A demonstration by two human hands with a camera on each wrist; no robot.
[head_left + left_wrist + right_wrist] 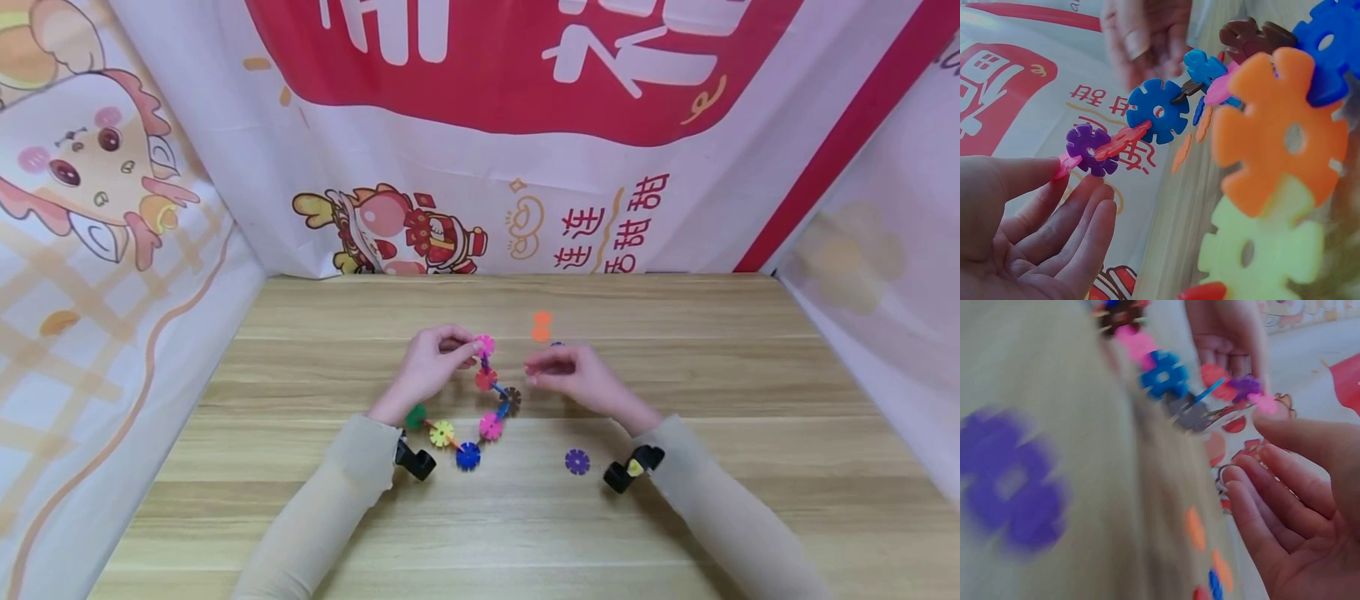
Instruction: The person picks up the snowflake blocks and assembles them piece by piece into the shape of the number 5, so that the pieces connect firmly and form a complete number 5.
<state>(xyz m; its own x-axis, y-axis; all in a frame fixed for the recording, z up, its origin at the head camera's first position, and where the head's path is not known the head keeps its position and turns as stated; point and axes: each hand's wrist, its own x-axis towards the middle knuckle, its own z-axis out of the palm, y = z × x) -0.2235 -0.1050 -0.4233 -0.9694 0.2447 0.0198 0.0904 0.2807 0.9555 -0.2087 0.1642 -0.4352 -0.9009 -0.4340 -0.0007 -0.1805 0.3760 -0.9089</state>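
While the left hand (431,367) is pinching a small pink notched plastic disc (486,344) between thumb and fingers, the right hand (568,377) is hovering just across from it, holding nothing, its thumb and fingers standing apart. The pink disc is forming the upper end of a chain of notched plastic discs (491,427), slotted into one another at angles. From the left hand the chain is running through a purple disc (1092,150), a red disc (486,380) and a dark brown disc (513,400), then curving back towards the left wrist by way of a royal-blue disc (468,456) and a pale yellow disc (442,434), with a green disc (416,417) showing beside the left forearm. Beyond the right hand, two orange discs (542,327) are lying close together, and a dark blue disc (1199,110) is lying near them. A loose purple disc (577,462) is resting nearer the person, left of the right wrist's black camera (621,475). Everything is sitting on or above a wood-grained surface (720,350), with a red-and-white printed cloth (480,158) hanging behind.
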